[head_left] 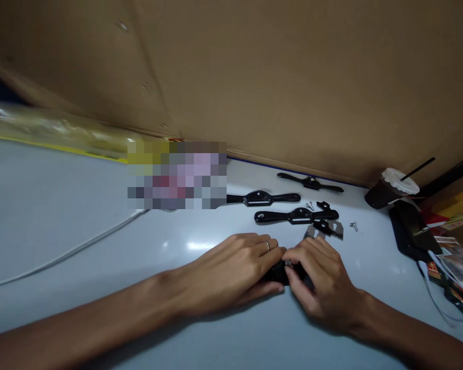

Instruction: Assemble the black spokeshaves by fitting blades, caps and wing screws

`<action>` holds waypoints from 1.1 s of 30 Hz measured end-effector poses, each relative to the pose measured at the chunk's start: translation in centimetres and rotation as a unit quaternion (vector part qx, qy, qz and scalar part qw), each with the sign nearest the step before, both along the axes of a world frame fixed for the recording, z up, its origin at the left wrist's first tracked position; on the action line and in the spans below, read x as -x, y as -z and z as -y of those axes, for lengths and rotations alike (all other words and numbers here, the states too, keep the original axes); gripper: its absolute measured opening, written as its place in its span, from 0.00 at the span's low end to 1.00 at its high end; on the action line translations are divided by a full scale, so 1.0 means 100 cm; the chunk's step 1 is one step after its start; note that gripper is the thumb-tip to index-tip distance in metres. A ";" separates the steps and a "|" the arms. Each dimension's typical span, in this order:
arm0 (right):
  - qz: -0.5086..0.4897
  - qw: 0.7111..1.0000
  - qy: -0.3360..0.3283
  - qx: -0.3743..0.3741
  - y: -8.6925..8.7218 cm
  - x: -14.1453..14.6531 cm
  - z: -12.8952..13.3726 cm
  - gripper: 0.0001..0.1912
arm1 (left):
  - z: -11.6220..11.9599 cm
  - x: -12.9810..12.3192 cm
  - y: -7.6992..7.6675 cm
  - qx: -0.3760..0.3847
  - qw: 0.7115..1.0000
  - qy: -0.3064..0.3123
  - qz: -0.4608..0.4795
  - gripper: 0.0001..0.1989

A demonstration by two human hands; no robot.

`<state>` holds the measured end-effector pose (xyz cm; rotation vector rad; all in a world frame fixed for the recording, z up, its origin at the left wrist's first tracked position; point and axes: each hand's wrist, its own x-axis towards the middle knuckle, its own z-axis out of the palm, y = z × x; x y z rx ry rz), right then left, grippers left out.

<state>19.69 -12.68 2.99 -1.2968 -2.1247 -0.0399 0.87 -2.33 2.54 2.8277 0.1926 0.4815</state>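
Observation:
A black spokeshave (280, 276) lies low over the table, mostly hidden under both hands. My left hand (242, 264), with a ring on one finger, is closed around its left part. The thumb and forefinger of my right hand (327, 280) pinch a small silver screw (288, 263) at the middle of the tool. Just beyond my right hand are flat metal blades (336, 229) and a black cap piece (322, 227). Two spokeshave bodies (259, 198) without blades lie farther back, near loose wing screws (309, 205).
A complete-looking spokeshave (311, 182) rests near the cardboard wall (254, 77). At the right stand a lidded dark drink cup (389, 187) with a straw and a black phone-like object (410, 231). A white cable (80, 249) crosses the left; a blurred-out patch (177, 174) hides something.

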 end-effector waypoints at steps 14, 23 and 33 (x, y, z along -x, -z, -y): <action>0.018 0.999 -0.018 0.031 0.002 -0.006 -0.002 0.12 | 0.000 0.001 0.003 -0.004 1.000 -0.001 -0.004 0.10; 0.050 0.989 0.074 0.115 0.000 -0.007 -0.002 0.12 | 0.001 0.002 -0.002 0.027 0.999 -0.016 -0.030 0.07; 0.057 0.995 0.053 0.066 0.002 -0.015 -0.011 0.18 | 0.004 0.001 -0.003 0.069 0.992 -0.090 -0.049 0.20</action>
